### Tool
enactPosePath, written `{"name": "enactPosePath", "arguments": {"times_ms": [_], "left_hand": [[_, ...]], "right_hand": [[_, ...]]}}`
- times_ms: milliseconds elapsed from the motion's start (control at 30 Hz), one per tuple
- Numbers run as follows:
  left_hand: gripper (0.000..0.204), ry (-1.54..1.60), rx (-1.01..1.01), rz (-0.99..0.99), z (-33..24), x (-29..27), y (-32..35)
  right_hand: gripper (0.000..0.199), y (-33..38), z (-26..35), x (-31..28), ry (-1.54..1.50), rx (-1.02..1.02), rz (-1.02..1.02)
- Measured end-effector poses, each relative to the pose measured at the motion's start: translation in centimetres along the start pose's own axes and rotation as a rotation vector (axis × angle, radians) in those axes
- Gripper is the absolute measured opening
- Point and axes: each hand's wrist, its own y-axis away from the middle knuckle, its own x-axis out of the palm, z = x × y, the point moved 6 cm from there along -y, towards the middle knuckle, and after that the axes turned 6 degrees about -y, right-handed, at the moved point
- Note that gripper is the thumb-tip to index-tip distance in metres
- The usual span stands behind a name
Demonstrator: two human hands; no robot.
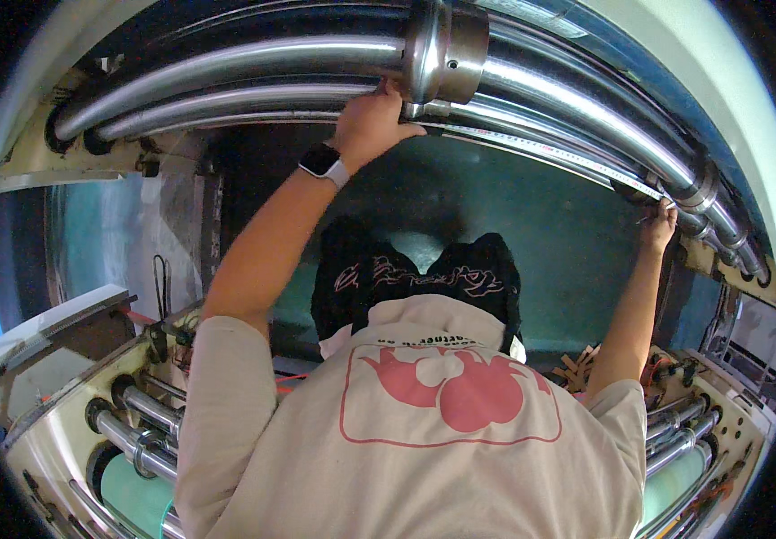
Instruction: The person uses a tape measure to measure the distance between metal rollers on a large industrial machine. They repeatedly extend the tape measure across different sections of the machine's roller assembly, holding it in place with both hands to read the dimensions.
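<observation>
My left hand (pixel 372 124) reaches up to the steel rollers, its fingers against the underside beside a thick metal collar (pixel 449 54). Its thumb stretches out to the right, apart from the fingers, and the fingertips are partly hidden by the rods. A white measuring tape (pixel 532 144) with fine marks runs along the thin lower rod, from right of my left thumb to my right hand. My right hand (pixel 661 226) is closed on the tape near the right end of the rollers, fingers pinched together. The long upper roller (pixel 576 88) passes through the collar.
Cream side frames (pixel 19 171) carry the roller ends. A dark green panel (pixel 532 225) lies beyond my shoes. Behind me, more steel rollers (pixel 141 445) and a pale green roll (pixel 136 485) sit low on the left. Brown scraps (pixel 576 366) lie near my right arm.
</observation>
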Motion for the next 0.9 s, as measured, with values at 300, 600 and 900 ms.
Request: {"name": "enactPosePath", "arguments": {"times_ms": [300,600,900], "left_hand": [[0.059,0.013,-0.007,-0.117,-0.8,-0.8,0.2],[0.044,0.055,-0.044,-0.193,-0.6,-1.0,0.3],[0.042,0.082,-0.086,-0.114,-0.5,-0.8,-0.1]], "right_hand": [[0.005,1.4,0.5,1.1,-0.035,0.040,-0.012],[0.005,0.8,0.1,0.5,-0.030,0.046,0.019],[0.007,0.9,0.3,1.4,-0.085,0.061,-0.014]]}}
